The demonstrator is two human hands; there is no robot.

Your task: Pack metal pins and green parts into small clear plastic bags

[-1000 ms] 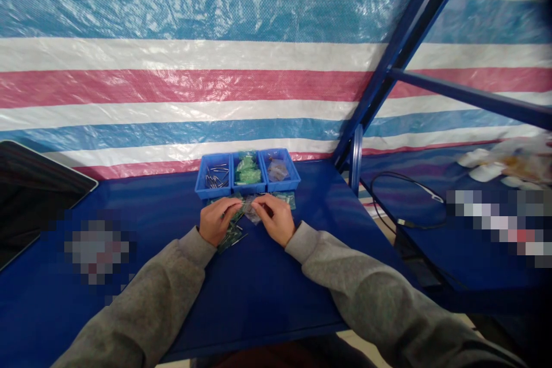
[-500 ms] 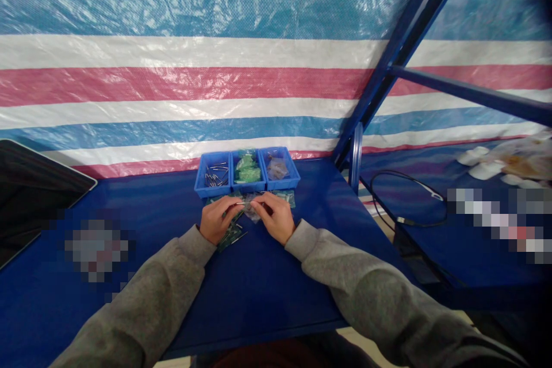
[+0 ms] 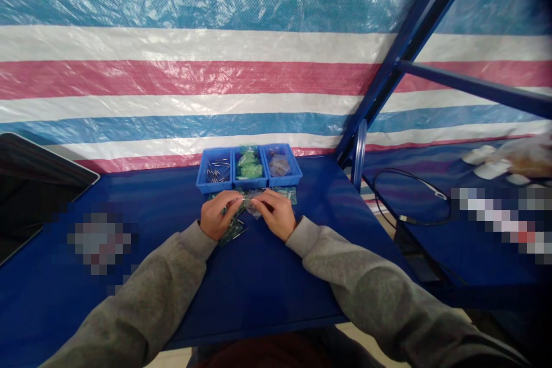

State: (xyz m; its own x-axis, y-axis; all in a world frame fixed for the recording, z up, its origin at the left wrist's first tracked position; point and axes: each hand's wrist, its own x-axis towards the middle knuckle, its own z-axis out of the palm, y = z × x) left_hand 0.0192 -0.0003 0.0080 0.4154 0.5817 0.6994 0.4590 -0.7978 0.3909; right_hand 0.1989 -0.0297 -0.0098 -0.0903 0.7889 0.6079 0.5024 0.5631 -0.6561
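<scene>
My left hand [image 3: 221, 215] is closed in a pinch on one end of a thin metal rod [image 3: 245, 199]. Facing it, my right hand [image 3: 276, 216] pinches at the other end; the fingertips hide most of the rod. Just beneath the fingers lies a crumpled clear plastic bag [image 3: 255, 211]. Green packets [image 3: 228, 234] with thin metal rods on them spread under and beside my left hand. Behind the hands stand three joined blue bins: the left bin [image 3: 210, 188] holds loose metal rods, the middle bin [image 3: 250, 183] green packets, the right bin [image 3: 290, 179] small clear bags.
A dark screen [image 3: 38, 195] stands at the left of the blue table [image 3: 259, 299]. To the right are a blue metal frame [image 3: 388, 77], a black cable [image 3: 379, 207] and white rolls [image 3: 491, 168] on a second surface. Striped sheeting [image 3: 215, 77] hangs behind.
The view has shifted slightly, so the bins appear a little higher and further right. Both hands remain together at the thin rod, with only small finger movement.
</scene>
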